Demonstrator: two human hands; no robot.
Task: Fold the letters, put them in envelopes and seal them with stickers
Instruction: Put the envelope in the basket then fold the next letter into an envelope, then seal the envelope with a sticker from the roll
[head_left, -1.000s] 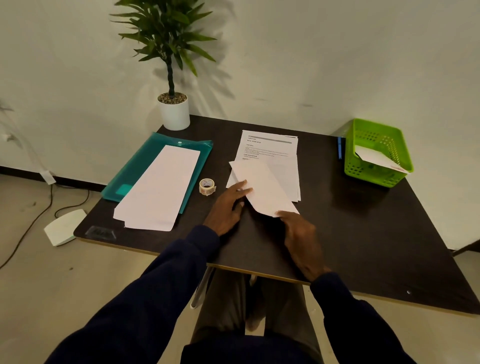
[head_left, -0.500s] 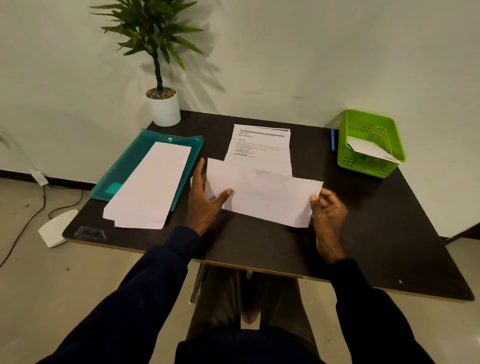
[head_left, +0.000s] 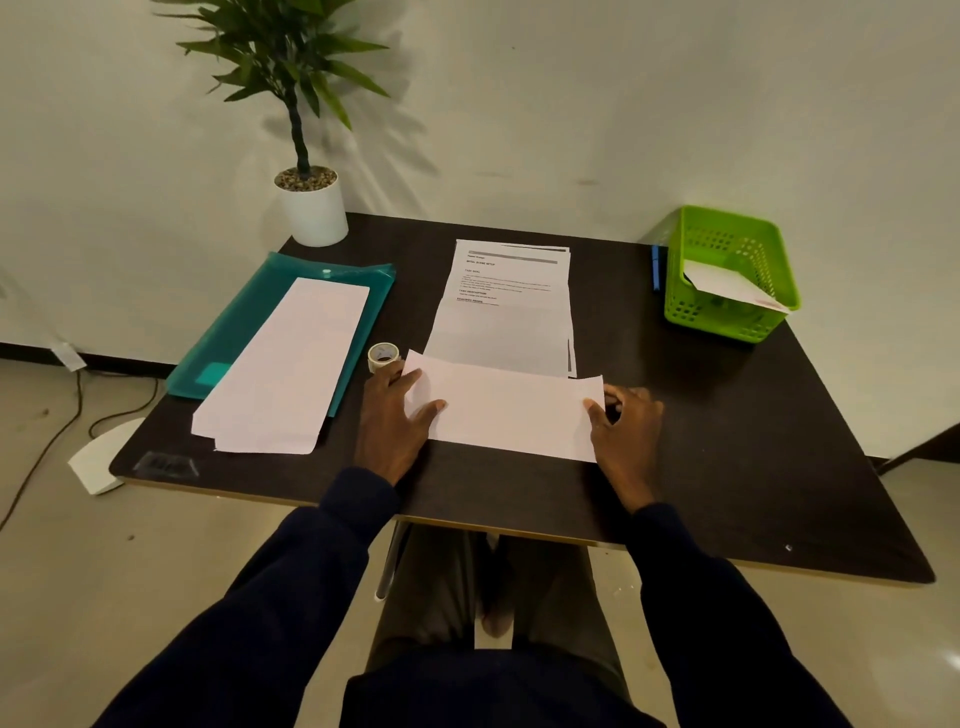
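Legs are mostly hidden under the dark table. At the near middle a white envelope lies flat on the table. The left hand presses its left end with straight fingers and thumb. The right hand pinches its right edge, fingers curled, their tips hidden. The envelope covers the near end of the letter stack. Headings on the top sheet read "INITIAL SCENE SETUP", "TASK GOAL", "TASK DESCRIPTION", "REQUIRED PROPS"; the body text is too small. The sticker roll is just beside the left fingers, print unreadable. On the left, stacked blank envelopes cover most of a teal folder. At far right a green basket holds 1 envelope, partly hidden. A blue pen is half hidden beside it. Far left is a potted plant, its top cut off.
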